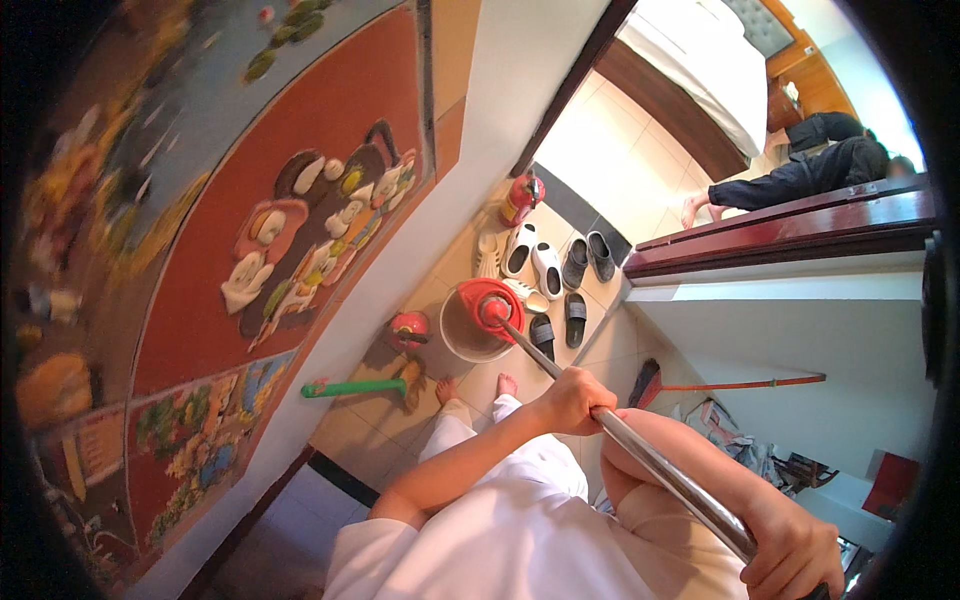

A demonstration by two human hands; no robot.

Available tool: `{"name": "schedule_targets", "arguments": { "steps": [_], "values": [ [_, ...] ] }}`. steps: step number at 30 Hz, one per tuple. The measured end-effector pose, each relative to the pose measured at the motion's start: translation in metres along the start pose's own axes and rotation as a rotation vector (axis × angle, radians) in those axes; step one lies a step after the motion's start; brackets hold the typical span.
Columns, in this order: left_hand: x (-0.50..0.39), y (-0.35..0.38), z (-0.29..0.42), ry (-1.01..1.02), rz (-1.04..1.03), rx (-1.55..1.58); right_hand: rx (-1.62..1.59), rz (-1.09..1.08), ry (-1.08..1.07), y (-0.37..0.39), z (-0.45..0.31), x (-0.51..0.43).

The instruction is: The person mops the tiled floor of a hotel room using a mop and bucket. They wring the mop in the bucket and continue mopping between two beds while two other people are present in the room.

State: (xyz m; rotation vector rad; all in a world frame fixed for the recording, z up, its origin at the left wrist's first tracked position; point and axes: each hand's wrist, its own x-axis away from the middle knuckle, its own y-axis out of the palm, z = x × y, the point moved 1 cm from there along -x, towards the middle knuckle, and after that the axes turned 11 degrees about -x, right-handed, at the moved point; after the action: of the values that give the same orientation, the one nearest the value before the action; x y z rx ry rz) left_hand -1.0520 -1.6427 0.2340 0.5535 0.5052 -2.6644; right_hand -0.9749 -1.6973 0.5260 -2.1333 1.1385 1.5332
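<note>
My left hand (576, 402) grips the middle of a metal mop handle (667, 472). Lower right in the head view, my right hand (796, 553) is closed around the handle's upper end. The handle slopes down to a red plastic joint (494, 310) inside the red wringer basket (466, 295) of a whitish bucket (450, 337). The mop head is mostly hidden in the basket. The bucket stands on the tiled floor in front of my bare feet.
Several clogs (519, 251) and slippers (575, 321) lie beyond the bucket, near a fire extinguisher (523, 200). A green-handled brush (360, 388) is at left, a broom (739, 386) at right. Past the doorway, a person in dark clothes (810, 169) bends beside a bed (697, 67).
</note>
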Motion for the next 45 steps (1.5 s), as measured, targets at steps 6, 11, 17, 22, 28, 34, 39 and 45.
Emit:
{"name": "schedule_targets", "arguments": {
  "steps": [6, 11, 17, 22, 28, 34, 39, 45],
  "values": [
    [-0.006, 0.005, -0.020, -0.005, 0.063, -0.019, -0.031, 0.021, -0.035, -0.018, 0.003, 0.003],
    [-0.010, -0.010, -0.025, 0.028, 0.068, -0.009, 0.078, -0.018, -0.116, -0.024, 0.018, -0.002],
    [-0.012, -0.021, -0.037, 0.016, 0.050, 0.018, 0.131, 0.083, 0.074, -0.038, 0.015, -0.004],
    [-0.015, -0.032, -0.042, 0.037, 0.067, 0.054, 0.154, 0.136, 0.034, -0.042, 0.028, -0.001],
    [0.002, -0.017, -0.040, 0.062, 0.095, 0.023, 0.113, 0.051, 0.001, -0.025, 0.029, 0.008],
    [0.032, 0.012, -0.016, 0.055, 0.218, -0.018, -0.151, -0.095, 0.021, 0.018, 0.021, 0.021],
    [0.068, 0.041, -0.012, -0.120, 0.514, -0.093, 0.007, -0.118, -0.057, 0.051, -0.001, 0.024],
    [0.096, 0.073, -0.031, -0.184, 0.561, -0.273, 0.604, 0.219, -0.136, 0.161, -0.056, 0.015]
  ]
}}
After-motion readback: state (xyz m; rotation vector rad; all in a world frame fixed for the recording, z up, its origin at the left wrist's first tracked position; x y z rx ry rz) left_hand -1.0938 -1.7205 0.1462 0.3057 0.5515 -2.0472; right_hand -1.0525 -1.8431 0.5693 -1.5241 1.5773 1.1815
